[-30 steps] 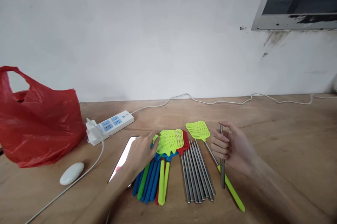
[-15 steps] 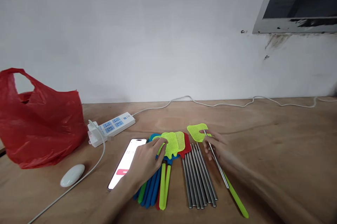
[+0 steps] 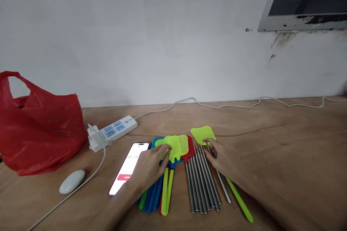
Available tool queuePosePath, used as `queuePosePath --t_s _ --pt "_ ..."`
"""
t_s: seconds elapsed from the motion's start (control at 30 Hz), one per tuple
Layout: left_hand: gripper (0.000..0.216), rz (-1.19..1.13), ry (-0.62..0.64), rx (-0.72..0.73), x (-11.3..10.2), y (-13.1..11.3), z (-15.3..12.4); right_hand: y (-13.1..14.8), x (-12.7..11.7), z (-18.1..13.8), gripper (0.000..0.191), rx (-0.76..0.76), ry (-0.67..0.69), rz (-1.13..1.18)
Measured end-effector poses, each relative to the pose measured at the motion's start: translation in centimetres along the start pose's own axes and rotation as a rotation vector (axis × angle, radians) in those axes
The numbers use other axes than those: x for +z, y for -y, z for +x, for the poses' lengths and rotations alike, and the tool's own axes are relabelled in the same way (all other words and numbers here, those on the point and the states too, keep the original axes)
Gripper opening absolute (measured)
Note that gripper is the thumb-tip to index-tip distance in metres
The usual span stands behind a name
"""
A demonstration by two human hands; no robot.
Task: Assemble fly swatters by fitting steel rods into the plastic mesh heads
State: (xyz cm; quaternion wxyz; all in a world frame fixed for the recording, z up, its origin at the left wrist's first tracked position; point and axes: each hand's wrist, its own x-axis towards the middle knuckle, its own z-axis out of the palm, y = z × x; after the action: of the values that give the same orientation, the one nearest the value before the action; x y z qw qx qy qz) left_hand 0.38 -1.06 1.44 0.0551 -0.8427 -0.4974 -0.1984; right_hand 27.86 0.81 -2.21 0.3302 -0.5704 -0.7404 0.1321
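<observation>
My left hand (image 3: 149,169) curls over a stack of fly swatter heads, its fingers closed at the top yellow-green mesh head (image 3: 173,146). A red head (image 3: 191,148) and blue ones show beneath. Blue, green, red and yellow-green handles (image 3: 165,195) point toward me below the stack. Between the fingers of my right hand (image 3: 223,157) is a thin metal rod (image 3: 224,185), slanting down toward me. Another yellow-green mesh head (image 3: 203,134) lies just beyond that hand. A yellow-green handle (image 3: 240,202) runs out from under the right wrist. Several metal rods (image 3: 202,184) lie side by side between my hands.
A phone (image 3: 130,166) with a timer lies left of my left hand. Farther left are a power strip (image 3: 116,129) with a plugged-in charger, a white oval case (image 3: 72,182), and a red plastic bag (image 3: 40,129). A cable runs along the wall.
My right hand has lowered the metal rod toward the table beside the other rods, its near end shifting left and down. My left hand stays at the swatter heads.
</observation>
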Motion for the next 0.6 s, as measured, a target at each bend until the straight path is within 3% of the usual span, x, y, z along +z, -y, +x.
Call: queuePosePath --t_s 0.13,0.3,0.43,0.6 --pt "0.033 0.005 0.016 -0.008 0.2 0.1 0.0 0.5 -0.8 -0.1 0.021 -0.04 0.057 -0.192" --pt "0.033 0.006 0.035 -0.021 0.3 0.0 0.0 0.1 -2.0 -0.1 0.005 0.044 0.081 -0.422" --pt "0.032 -0.006 0.049 -0.021 0.3 -0.2 0.0 -0.2 -2.0 -0.5 0.016 0.078 0.107 -0.507" --pt "0.032 -0.022 0.049 -0.025 0.2 -0.3 -0.1 -0.1 -1.3 -0.5 0.013 0.136 0.086 -0.519"
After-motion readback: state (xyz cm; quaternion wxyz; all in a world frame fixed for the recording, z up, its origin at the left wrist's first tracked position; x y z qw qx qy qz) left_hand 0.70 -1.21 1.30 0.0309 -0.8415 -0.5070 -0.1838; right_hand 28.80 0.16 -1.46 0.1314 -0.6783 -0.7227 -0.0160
